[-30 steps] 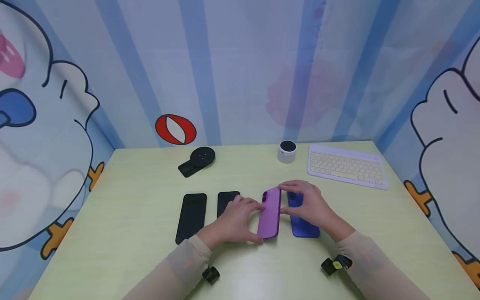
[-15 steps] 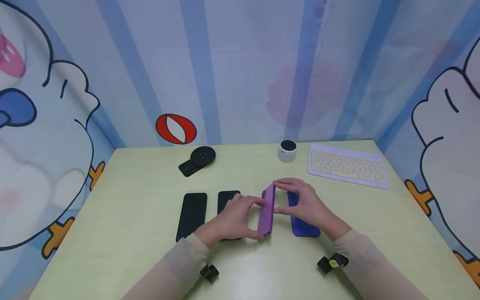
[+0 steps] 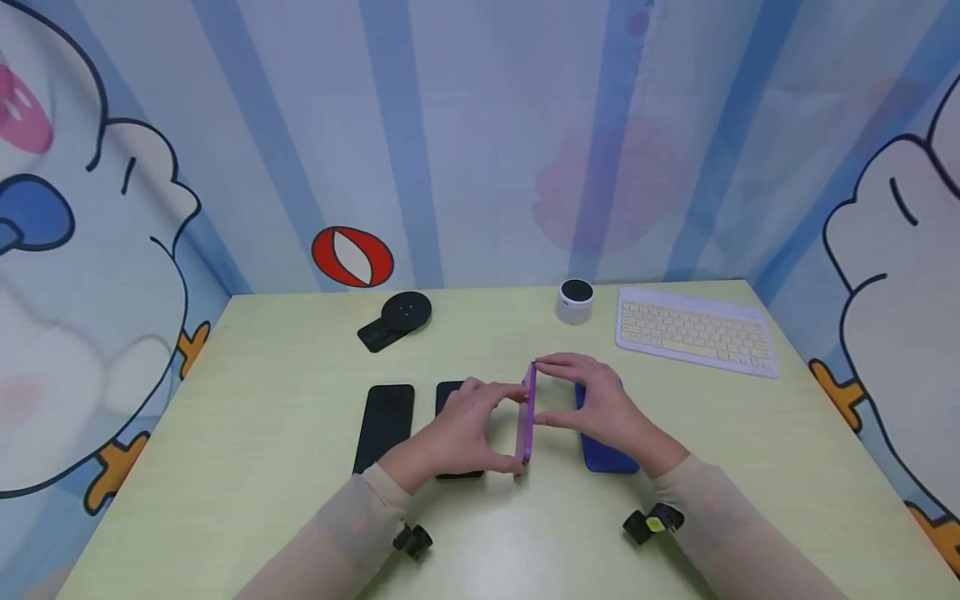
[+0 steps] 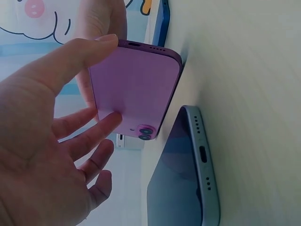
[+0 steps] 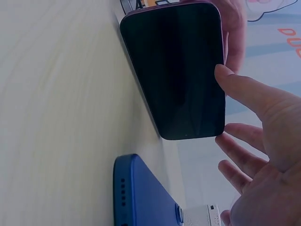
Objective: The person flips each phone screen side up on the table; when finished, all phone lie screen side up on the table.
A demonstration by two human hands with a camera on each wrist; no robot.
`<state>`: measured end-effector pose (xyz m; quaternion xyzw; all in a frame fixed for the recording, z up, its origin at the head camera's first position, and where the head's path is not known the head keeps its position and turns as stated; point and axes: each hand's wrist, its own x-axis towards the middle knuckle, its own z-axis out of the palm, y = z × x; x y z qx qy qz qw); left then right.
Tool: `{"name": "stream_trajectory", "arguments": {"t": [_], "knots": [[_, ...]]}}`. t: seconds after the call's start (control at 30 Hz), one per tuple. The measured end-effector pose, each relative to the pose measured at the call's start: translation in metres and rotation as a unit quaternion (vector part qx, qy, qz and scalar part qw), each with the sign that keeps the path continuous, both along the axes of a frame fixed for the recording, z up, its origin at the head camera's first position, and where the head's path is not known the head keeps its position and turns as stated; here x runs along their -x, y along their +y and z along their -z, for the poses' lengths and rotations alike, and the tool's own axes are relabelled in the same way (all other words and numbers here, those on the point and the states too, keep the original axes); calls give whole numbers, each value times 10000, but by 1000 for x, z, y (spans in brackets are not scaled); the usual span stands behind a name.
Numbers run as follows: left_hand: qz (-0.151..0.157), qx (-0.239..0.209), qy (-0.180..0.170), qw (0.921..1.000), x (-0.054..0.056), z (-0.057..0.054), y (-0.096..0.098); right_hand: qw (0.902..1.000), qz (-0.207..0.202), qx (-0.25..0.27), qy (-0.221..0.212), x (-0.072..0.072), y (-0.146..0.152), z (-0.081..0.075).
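A purple smartphone (image 3: pixel 528 425) stands on its long edge, nearly edge-on in the head view. My left hand (image 3: pixel 467 429) holds it, thumb at the bottom end and a finger against the back (image 4: pixel 136 80). On the other side, my right hand (image 3: pixel 596 404) grips it with the thumb at the upper long edge and fingertips at the top corner. Its dark screen (image 5: pixel 181 70) faces the right palm. A blue smartphone (image 3: pixel 609 454) lies camera side up, partly under the right hand. Beneath the left hand, a black-screened smartphone (image 3: pixel 447 398) is partly hidden.
Another black-screened smartphone (image 3: pixel 386 425) lies on the pale table (image 3: pixel 285 375) at left. Farther back are a black disc-shaped device with a flat arm (image 3: pixel 406 312), a small white cylinder with a dark top (image 3: pixel 574 305) and a white keyboard (image 3: pixel 697 333).
Both hands have turned the purple smartphone from tilted, back showing, to upright on its long edge. Along with it, the right hand has shifted left.
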<state>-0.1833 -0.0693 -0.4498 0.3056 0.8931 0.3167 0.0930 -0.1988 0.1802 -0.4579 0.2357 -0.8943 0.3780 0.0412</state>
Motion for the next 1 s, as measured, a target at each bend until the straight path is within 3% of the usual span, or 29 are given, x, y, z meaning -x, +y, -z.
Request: {"name": "stream_trajectory", "arguments": {"t": [0.67, 1.0], "knots": [[-64, 13, 40, 10000, 0, -4, -19, 9997, 249, -20, -68, 2, -21, 8], [-192, -39, -96, 9998, -1, -4, -25, 9987, 298, -396, -78, 5, -25, 19]]}}
